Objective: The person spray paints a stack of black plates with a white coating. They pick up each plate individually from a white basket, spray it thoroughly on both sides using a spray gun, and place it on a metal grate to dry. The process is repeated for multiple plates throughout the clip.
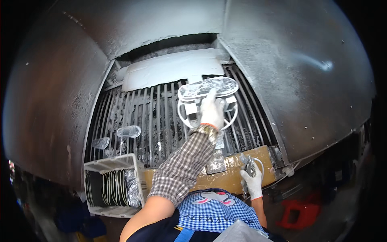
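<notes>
Extending a forefinger over the barred grate [158, 121], my gloved left hand [212, 111] touches the near edge of a white-rimmed, white-streaked oval piece [201, 89], which rests on a white ring-shaped stand [182, 118] toward the grate's far right corner; I cannot tell whether the hand's other fingers grip anything. My right hand [254, 182], gloved too, is closed around a metal spray gun [250, 167] by the near right corner. A white crate [140, 177] of dark flat pieces [115, 187] stands at the near left corner, two small oval pieces [129, 131] lie just beyond, and a pale sheet [169, 68] lines the far edge.
</notes>
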Tool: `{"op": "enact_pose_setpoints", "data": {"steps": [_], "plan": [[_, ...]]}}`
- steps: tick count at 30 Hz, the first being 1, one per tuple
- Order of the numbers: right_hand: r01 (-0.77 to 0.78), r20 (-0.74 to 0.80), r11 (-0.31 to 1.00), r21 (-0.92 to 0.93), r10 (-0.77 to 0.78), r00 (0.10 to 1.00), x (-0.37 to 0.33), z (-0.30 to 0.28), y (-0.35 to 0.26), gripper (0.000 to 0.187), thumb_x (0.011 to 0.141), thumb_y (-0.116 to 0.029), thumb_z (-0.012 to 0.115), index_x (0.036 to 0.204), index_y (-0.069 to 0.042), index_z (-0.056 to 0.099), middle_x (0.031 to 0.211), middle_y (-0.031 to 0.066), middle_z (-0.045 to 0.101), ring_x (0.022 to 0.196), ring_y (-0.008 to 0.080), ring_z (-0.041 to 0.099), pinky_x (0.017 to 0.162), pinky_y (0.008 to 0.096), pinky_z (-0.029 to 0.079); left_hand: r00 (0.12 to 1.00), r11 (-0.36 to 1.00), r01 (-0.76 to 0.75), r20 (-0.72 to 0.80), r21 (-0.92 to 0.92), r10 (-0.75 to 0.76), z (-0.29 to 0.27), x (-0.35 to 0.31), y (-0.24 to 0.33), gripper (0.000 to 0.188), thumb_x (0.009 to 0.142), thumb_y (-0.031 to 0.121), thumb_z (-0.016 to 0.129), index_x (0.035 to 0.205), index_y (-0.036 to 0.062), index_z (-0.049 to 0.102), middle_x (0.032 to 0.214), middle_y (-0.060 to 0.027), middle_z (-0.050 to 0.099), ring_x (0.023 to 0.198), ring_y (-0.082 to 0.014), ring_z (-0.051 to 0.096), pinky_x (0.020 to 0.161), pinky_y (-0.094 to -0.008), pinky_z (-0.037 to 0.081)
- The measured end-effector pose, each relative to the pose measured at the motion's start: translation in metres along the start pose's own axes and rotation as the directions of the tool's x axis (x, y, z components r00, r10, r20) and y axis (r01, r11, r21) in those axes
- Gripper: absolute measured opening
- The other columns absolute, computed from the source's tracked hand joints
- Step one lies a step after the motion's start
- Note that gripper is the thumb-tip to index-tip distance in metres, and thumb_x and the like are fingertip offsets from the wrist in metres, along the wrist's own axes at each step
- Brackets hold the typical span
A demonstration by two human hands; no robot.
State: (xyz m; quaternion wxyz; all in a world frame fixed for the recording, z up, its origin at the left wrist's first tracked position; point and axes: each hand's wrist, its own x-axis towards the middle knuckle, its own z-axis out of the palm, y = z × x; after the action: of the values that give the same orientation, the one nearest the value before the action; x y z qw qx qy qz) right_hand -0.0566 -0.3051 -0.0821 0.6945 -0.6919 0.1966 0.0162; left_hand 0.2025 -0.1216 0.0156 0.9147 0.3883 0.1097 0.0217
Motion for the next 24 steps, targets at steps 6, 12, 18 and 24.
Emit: {"op": "enact_pose_setpoints", "data": {"steps": [6, 12, 18, 24], "plan": [[-0.044, 0.079, 0.995, -0.088, 0.050, 0.996, -0.009, 0.018, 0.007, 0.058, 0.092, 0.001, 0.070, 0.149, -0.004, 0.059, 0.086, -0.0011, 0.064, 0.055, 0.0057, 0.054, 0.048, 0.0227, 0.044, 0.983, 0.978, 0.118, -0.123, -0.172, -0.140, 0.001, 0.020, 0.000, 0.022, 0.107, 0.026, 0.062, 0.116, 0.0056, 0.061, 0.100, -0.0127, 0.067, 0.087, -0.0238, 0.068, 0.074, -0.0393, 0.061], [-0.008, 0.096, 0.985, -0.170, 0.025, 0.995, -0.009, 0.029, 0.020, 0.028, 0.091, -0.005, 0.073, 0.118, -0.002, 0.068, 0.085, 0.0016, 0.066, 0.053, 0.0076, 0.053, 0.047, 0.0232, 0.043, 0.997, 0.963, 0.003, -0.075, -0.270, -0.024, -0.018, -0.026, 0.053, 0.024, 0.098, 0.017, 0.076, 0.116, 0.0060, 0.063, 0.111, -0.0087, 0.066, 0.094, -0.0208, 0.065, 0.079, -0.0391, 0.060], [-0.074, 0.118, 0.968, -0.239, 0.104, 0.987, -0.012, 0.043, 0.011, 0.025, 0.093, -0.006, 0.071, 0.117, -0.003, 0.069, 0.082, 0.0005, 0.065, 0.051, 0.0064, 0.050, 0.045, 0.0234, 0.040, 0.937, 0.894, -0.349, -0.118, -0.282, 0.329, -0.123, -0.038, 0.105, 0.027, 0.098, 0.023, 0.076, 0.118, 0.0075, 0.068, 0.114, -0.0088, 0.075, 0.100, -0.0214, 0.072, 0.085, -0.0407, 0.061], [-0.042, 0.179, 0.947, -0.318, 0.103, 0.978, -0.003, 0.049, 0.024, 0.028, 0.096, -0.008, 0.071, 0.124, -0.004, 0.069, 0.081, -0.0007, 0.065, 0.051, 0.0057, 0.048, 0.045, 0.0238, 0.038, 0.901, 0.907, -0.309, -0.393, -0.287, 0.183, -0.244, -0.030, 0.107, 0.028, 0.100, 0.018, 0.068, 0.126, 0.0077, 0.062, 0.123, -0.0092, 0.069, 0.114, -0.0227, 0.067, 0.100, -0.0456, 0.054]]}}
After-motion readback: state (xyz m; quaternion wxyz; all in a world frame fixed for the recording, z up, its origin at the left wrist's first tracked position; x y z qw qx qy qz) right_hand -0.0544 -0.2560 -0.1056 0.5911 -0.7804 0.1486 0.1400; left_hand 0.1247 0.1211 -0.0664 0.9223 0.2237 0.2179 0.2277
